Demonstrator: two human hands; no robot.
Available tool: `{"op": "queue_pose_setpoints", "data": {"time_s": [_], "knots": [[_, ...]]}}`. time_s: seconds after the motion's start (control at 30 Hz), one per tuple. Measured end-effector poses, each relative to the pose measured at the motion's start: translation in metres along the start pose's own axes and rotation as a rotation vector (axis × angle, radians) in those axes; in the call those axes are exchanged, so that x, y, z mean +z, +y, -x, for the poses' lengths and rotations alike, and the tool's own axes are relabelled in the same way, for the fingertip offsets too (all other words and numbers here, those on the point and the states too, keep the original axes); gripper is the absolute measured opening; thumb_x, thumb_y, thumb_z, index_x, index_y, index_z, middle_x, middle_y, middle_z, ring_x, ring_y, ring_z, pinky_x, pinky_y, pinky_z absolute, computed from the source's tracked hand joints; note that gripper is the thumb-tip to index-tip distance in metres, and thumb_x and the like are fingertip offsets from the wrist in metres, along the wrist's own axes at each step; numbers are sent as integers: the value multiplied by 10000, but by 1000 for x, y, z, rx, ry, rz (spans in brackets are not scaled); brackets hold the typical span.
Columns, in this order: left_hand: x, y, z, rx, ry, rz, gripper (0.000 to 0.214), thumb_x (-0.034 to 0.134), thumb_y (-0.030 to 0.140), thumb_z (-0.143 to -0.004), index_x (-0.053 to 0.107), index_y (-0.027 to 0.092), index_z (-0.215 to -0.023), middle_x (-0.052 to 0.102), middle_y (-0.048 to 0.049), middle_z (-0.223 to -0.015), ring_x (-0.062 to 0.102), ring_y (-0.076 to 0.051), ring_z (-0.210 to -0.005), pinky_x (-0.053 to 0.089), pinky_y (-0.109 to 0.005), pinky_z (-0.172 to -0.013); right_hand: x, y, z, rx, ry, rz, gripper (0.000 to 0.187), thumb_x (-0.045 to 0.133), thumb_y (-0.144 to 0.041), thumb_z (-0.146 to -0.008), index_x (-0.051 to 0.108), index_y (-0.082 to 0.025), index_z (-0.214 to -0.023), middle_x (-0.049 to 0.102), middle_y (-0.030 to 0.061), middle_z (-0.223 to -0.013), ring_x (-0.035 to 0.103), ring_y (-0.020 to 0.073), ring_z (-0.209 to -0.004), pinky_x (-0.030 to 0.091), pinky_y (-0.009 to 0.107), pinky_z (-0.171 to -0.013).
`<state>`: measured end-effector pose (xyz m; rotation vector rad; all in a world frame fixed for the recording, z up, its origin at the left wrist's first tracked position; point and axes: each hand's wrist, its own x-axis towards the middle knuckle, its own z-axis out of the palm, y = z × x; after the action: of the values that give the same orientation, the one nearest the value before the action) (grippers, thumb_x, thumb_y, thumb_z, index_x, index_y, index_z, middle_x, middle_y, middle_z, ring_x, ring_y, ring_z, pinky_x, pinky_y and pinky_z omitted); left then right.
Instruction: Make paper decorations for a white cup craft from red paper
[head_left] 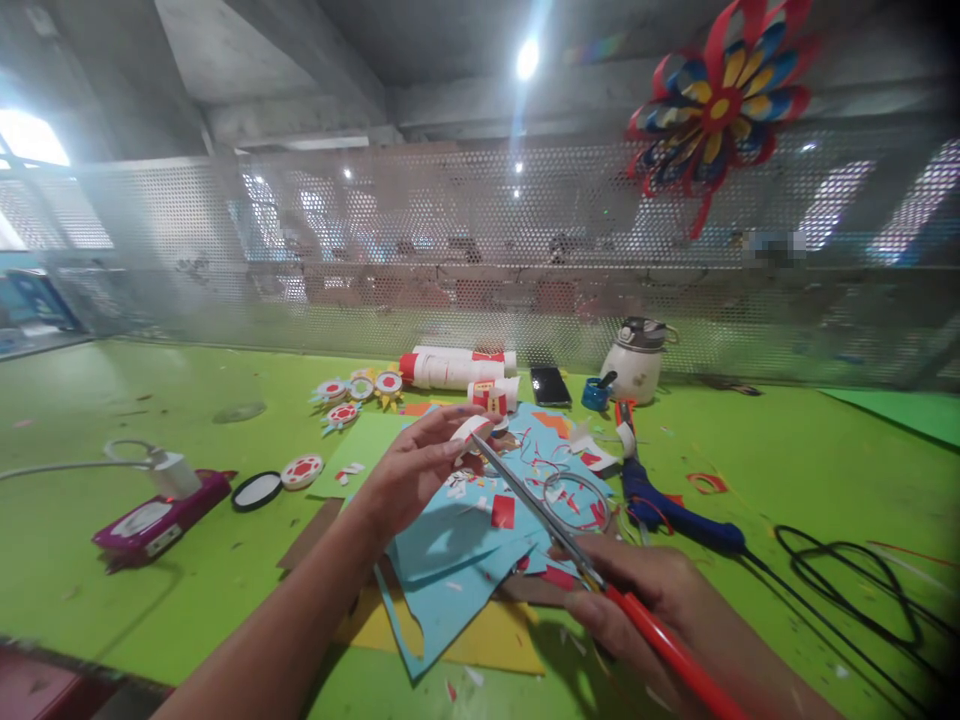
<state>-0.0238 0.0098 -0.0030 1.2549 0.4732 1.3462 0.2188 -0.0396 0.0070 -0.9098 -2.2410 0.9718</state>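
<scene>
One head-worn camera looks from the near edge of the counter [750, 470], forward and down across it to the mesh screen [450, 250] along the far edge. The left grip [416, 462] and right grip [637, 600] sit close beneath the lens.

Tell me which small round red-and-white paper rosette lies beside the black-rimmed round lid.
The lone red-and-white paper rosette beside the black-rimmed round lid; the other rosettes cluster farther back, near the white red-banded tubes.

Green table [787, 470] carries blue paper [442, 550], glue bottles [450, 370], phone [550, 386], power strip [161, 515].
</scene>
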Motion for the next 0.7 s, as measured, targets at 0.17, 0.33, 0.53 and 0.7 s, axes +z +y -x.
{"op": "queue_pose_setpoints", "data": {"time_s": [0.17,0.33,0.53,0.7], "knots": [[-3,-2,-1,4,-11,-2,357,604,154,-765,626,168,-1120,601,-143,-1232,576,-282,-1079,482,-349,-812,1,0,1,22,12,47,330,454,-453,-880,605,-173,-792,496,-16,-633,407,112,-562,325,213,-514],[-4,-2,-1,-2,-17,-15,355,604,157,-761,627,161,-1116,613,-150,-1213,604,-272,-1015,480,-341,-782,0,0,0,31,-6,84,319,466,-431,-887,589,-165,-761,472,-24,-633,390,105,-568,311,212,-519],[-3,-1,-1,-20,-11,-3,345,622,167,-751,633,159,-1095,621,-161,-1194,624,-293,-987,478,-357,-768,2,-2,1,30,21,90,302,475,-404,-886,587,-163,-743,496,-20,-627,413,104,-558,319,212,-512],[-2,0,-1,-28,-23,12,322,619,148,-754,640,163,-1075,631,-154,-1183,652,-272,-938,483,-308,-703,0,-1,0,28,-14,113,301,457,-396,-895,636,-162,-830,571,10,-707,476,122,-615,373,211,-555]]}}
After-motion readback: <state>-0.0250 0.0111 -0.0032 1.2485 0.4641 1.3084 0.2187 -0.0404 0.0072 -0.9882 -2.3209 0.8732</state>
